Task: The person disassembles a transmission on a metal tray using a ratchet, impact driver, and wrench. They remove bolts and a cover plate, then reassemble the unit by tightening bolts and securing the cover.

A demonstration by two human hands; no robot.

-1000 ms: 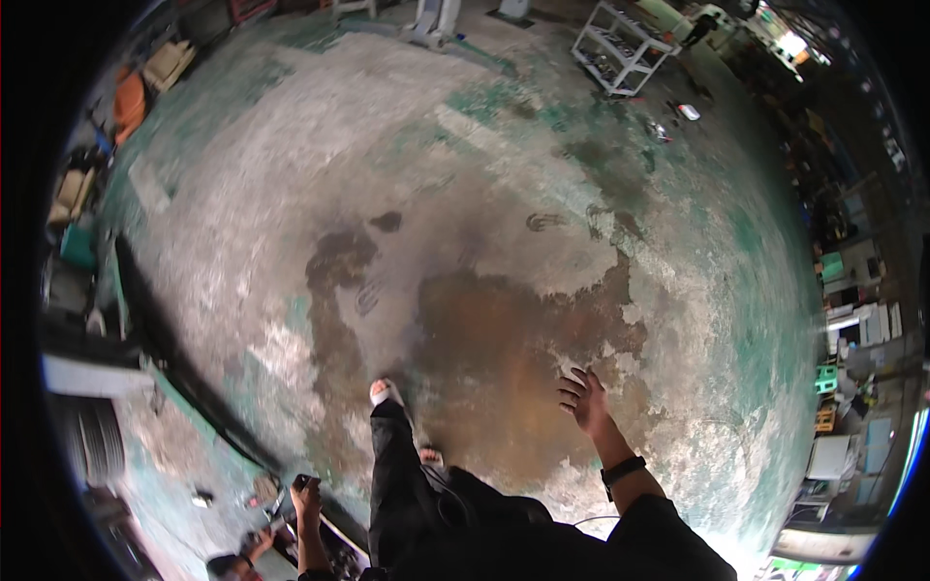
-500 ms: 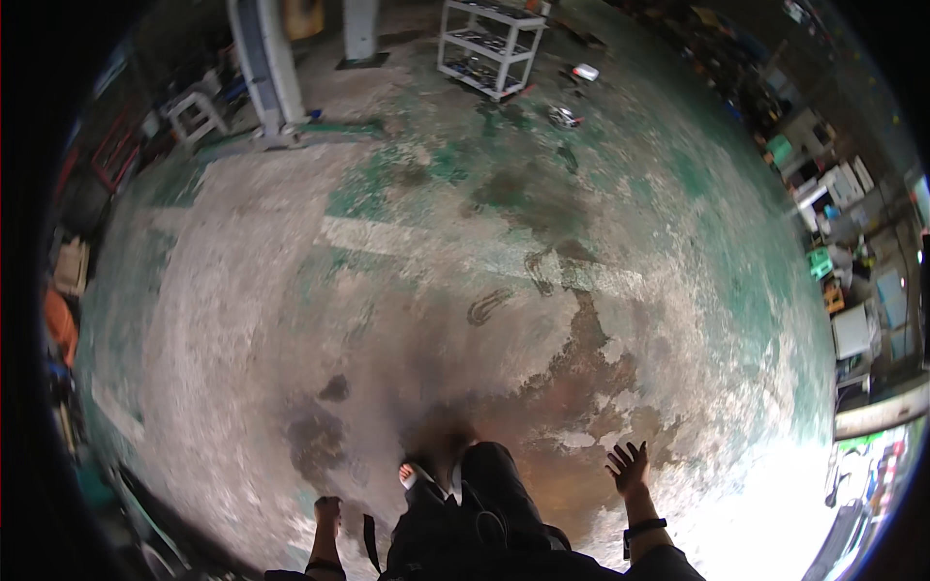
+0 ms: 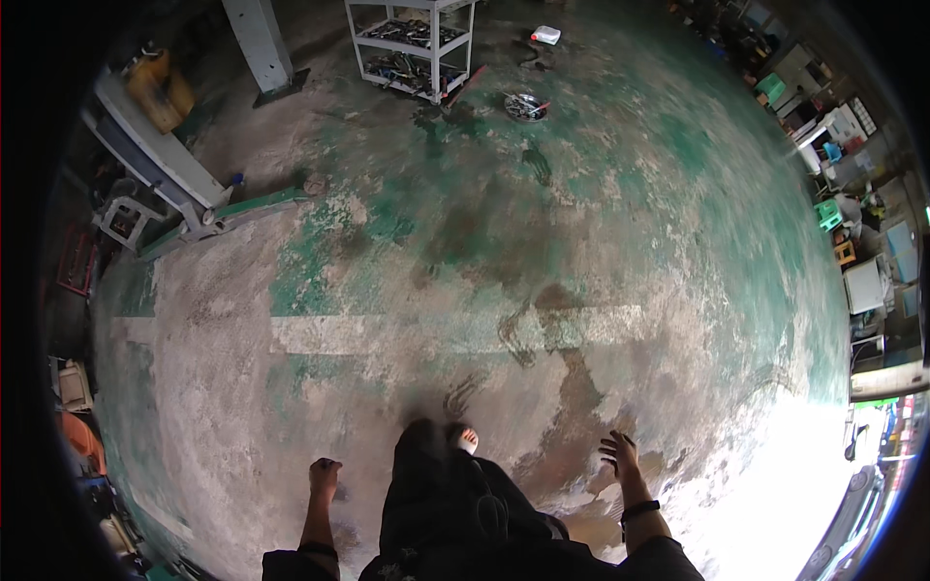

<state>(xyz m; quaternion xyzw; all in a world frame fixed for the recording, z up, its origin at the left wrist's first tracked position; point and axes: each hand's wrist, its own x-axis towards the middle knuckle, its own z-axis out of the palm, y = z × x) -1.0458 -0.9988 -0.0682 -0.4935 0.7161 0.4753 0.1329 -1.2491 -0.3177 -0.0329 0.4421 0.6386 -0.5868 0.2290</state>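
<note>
My left hand (image 3: 325,477) hangs beside my left leg, its fingers curled into a loose fist with nothing showing in it. On the other side, my right hand (image 3: 621,455) is held out with its fingers apart and holds nothing. Both hands are in the air over the stained concrete floor (image 3: 387,378) and touch no object. Between them are my legs in dark trousers (image 3: 436,494), with one foot (image 3: 468,441) showing ahead.
Ahead stands a grey tool cart (image 3: 436,70) with tools on its shelves. A round tray (image 3: 526,107) and a white container (image 3: 546,35) lie on the floor to its right. Far left are a grey post (image 3: 160,155) and a stool (image 3: 128,219). Clutter lines the right wall.
I have walked forward: the cart, the tray and the white floor stripe are nearer. My left hand has risen a little. The right hand's fingers are less widely spread.
</note>
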